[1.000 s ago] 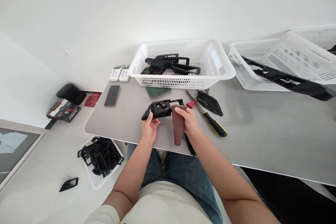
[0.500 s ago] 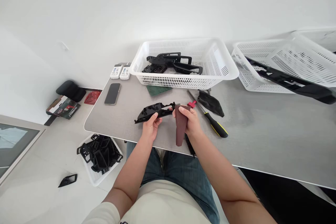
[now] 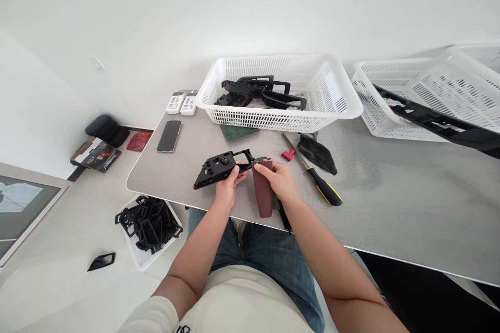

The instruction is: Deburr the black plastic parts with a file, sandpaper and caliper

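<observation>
Off the table's left end: a white tray (image 3: 135, 250) sits on the floor, heaped with black plastic frames (image 3: 148, 223), and a loose black frame (image 3: 101, 261) lies apart from it.

Back on the grey table (image 3: 164, 177): a smartphone (image 3: 169, 136) lies face up, with two small white boxes (image 3: 182, 103) beyond it, their labels too small to read.

Left hand (image 3: 230, 187): clenched, thumb on top, pinching a black plastic part (image 3: 219, 169) just above the table's near edge.

Black plastic part: ribbed, holed bracket, tilted, its right end lost behind the right fingers (image 3: 261, 166).

Right hand (image 3: 275, 179): closed over a folded brown sandpaper strip (image 3: 262, 192), pressing it against that hidden end; the contact itself can't be seen.

Below the strip: a dark sliver (image 3: 283, 213) at the table edge, too hidden to identify.

Further right: a yellow-and-black screwdriver (image 3: 324, 192) beside a crumpled black cloth (image 3: 317, 153), and a white basket (image 3: 265, 127) of black parts behind them.

Far right: a second white basket (image 3: 390, 114), tilted, a long black part (image 3: 437, 119) across it, cut off by the frame.
</observation>
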Tool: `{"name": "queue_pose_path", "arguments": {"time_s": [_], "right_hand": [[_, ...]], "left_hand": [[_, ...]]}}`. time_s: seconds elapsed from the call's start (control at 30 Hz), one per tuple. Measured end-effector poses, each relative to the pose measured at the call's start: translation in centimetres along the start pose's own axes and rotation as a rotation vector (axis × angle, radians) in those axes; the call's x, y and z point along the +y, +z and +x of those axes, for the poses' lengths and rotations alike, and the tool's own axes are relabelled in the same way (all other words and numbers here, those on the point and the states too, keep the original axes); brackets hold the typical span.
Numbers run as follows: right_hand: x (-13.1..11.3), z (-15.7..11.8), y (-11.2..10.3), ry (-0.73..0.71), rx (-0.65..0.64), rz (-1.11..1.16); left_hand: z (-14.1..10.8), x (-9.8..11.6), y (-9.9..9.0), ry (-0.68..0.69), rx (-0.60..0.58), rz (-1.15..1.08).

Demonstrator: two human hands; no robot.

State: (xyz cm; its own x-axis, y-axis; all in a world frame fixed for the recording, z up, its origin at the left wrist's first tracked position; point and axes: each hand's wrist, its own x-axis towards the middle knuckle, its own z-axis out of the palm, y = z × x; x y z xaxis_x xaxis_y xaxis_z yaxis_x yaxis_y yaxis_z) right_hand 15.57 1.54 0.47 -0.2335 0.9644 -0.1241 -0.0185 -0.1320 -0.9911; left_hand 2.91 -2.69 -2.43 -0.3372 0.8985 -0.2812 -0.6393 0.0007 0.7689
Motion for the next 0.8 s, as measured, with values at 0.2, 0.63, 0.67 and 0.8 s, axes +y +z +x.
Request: {"name": "queue_pose_path", "arguments": {"time_s": [0.2,0.63,0.67,0.8], "right_hand": [[-0.01,-0.08,0.43,-0.192,-0.097,-0.267],[0.01,-0.02,0.11,-0.187,-0.029,-0.288],[0.01,-0.02,0.12,-0.183,-0.033,-0.285],[-0.02,0.06,0.19,-0.177,-0.064,-0.270]], "left_hand": [[-0.52,-0.15,0.18,0.047,-0.002,0.043],[-0.56,-0.16,0.02,0.085,-0.032,0.097],[-0.57,-0.16,0.03,0.088,-0.039,0.101],[-0.58,-0.14,0.04,0.099,-0.021,0.093]]}}
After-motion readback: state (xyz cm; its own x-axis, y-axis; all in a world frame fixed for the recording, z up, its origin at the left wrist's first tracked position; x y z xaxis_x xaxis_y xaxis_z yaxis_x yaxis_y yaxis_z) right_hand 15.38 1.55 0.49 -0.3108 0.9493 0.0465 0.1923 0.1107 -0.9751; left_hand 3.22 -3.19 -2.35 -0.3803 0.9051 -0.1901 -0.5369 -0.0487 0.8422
